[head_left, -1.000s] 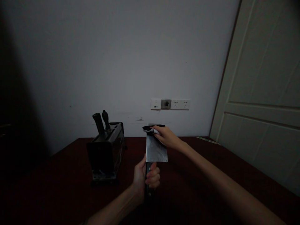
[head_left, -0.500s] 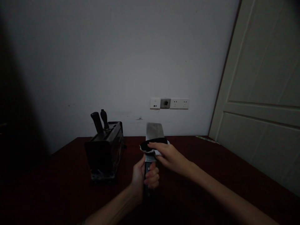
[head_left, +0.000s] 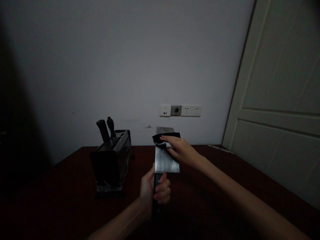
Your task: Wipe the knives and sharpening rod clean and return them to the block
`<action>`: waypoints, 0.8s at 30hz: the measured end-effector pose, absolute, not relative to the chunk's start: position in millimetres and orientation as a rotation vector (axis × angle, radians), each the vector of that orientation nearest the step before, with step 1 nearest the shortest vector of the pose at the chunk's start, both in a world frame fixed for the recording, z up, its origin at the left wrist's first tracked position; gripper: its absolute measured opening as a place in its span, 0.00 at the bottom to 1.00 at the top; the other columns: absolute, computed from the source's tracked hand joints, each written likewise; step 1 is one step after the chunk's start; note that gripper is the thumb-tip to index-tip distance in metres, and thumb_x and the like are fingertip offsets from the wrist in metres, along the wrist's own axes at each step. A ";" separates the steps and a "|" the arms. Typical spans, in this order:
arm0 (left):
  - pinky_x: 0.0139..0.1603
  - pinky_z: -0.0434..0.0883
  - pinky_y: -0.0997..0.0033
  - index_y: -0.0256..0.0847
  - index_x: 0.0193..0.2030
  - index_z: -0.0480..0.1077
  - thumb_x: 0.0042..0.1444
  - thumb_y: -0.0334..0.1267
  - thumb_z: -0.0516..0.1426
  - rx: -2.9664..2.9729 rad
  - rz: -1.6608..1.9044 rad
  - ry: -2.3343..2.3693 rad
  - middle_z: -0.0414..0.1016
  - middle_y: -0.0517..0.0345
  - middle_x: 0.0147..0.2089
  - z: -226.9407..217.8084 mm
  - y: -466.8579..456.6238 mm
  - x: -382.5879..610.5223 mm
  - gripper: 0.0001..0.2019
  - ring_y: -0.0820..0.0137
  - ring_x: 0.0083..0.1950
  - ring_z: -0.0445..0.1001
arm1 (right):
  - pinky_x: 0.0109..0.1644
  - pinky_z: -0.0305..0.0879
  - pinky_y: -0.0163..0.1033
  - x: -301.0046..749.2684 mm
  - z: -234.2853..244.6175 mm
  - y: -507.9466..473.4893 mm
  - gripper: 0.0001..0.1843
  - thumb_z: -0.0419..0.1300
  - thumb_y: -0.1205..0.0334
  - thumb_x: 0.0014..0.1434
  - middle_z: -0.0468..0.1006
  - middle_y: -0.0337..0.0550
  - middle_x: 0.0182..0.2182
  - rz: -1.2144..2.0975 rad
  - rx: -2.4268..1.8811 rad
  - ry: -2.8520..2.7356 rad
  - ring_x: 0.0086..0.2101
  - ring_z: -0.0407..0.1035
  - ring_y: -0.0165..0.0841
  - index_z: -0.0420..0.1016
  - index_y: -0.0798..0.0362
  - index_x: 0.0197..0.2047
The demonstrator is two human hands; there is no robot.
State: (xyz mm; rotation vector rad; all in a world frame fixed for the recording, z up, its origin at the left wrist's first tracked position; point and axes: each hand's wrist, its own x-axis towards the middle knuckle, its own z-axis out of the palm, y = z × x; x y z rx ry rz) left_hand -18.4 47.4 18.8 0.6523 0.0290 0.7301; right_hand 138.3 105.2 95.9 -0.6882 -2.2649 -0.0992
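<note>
My left hand (head_left: 153, 188) is wrapped round the black handle of a cleaver (head_left: 166, 162), whose wide metal blade points away from me toward the wall. Across the upper part of the blade lies a black-and-white cloth (head_left: 166, 137). My right hand (head_left: 181, 148) pinches this cloth and presses it against the blade, with the fingers over its dark side. The blade's lower part and its tip show on either side of the cloth. To the left stands a dark knife block (head_left: 111, 163) with two black-handled tools (head_left: 103, 130) upright in its top.
The dark red table (head_left: 205, 200) runs back to a pale wall (head_left: 125, 60). Sockets and a switch (head_left: 181, 110) sit on the wall behind the blade. A panelled door (head_left: 277, 116) rises at the right, and a thin strip (head_left: 221, 149) lies at the table's back right edge.
My right hand has slid the cloth along the blade, away from the handle toward the tip, uncovering the lower blade. The left hand keeps its grip almost in place.
</note>
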 end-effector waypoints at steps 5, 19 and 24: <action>0.11 0.46 0.81 0.36 0.17 0.59 0.57 0.50 0.44 0.719 0.785 0.041 0.44 0.68 0.12 13.6 56.7 -24.9 0.24 0.82 0.10 0.40 | 0.56 0.62 0.45 129.5 70.5 60.0 0.25 0.51 0.75 0.53 0.70 0.57 0.52 -0.016 -0.503 -2.419 0.54 0.61 0.36 0.62 0.61 0.55; 0.11 0.46 0.81 0.36 0.19 0.61 0.59 0.51 0.41 0.727 0.787 0.018 0.46 0.68 0.12 23.0 50.1 -23.9 0.25 0.81 0.10 0.39 | 0.57 0.63 0.45 128.6 88.7 68.2 0.24 0.50 0.75 0.53 0.69 0.61 0.53 -0.232 -0.559 -2.374 0.54 0.61 0.39 0.63 0.66 0.54; 0.12 0.46 0.81 0.36 0.15 0.58 0.56 0.49 0.45 0.742 0.821 0.066 0.44 0.68 0.12 21.4 45.9 -27.0 0.24 0.81 0.11 0.40 | 0.56 0.64 0.42 122.9 75.3 36.6 0.21 0.48 0.76 0.55 0.72 0.58 0.50 -0.297 -0.437 -2.414 0.55 0.61 0.37 0.64 0.66 0.53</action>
